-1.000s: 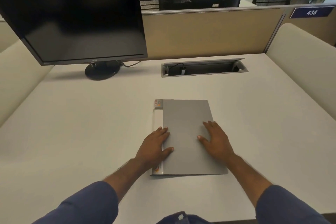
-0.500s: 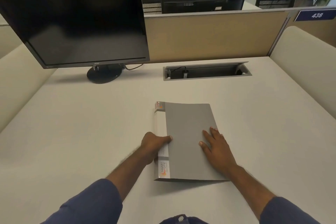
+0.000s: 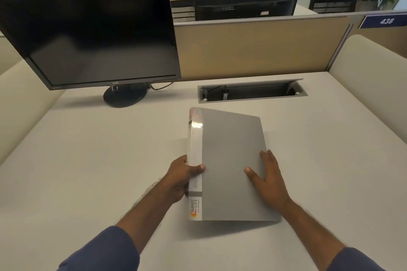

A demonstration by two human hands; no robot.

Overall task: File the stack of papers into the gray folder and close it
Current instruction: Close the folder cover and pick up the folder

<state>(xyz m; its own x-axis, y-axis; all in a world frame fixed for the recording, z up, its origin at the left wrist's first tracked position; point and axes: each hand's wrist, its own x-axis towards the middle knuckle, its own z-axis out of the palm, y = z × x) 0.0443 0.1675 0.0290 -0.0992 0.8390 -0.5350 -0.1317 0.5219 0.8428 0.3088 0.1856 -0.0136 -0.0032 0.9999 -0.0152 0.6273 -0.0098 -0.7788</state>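
The gray folder [image 3: 229, 160] is closed and tilted up off the white desk, its white labelled spine raised on the left. My left hand [image 3: 182, 177] grips the spine, thumb on top and fingers hidden underneath. My right hand [image 3: 267, 179] lies on the cover near the folder's right edge, with its fingers spread flat. No loose papers are in view; whatever the folder holds is hidden by the cover.
A black monitor [image 3: 92, 37] on a round stand occupies the back left of the desk [image 3: 88, 171]. An open cable tray [image 3: 253, 92] is sunk into the desk behind the folder. A tan partition [image 3: 253, 48] closes the back, and padded side panels flank the desk.
The left hand has moved from lying flat on the cover to gripping the spine. The spine side of the folder has lifted off the desk. The right hand stayed on the cover.
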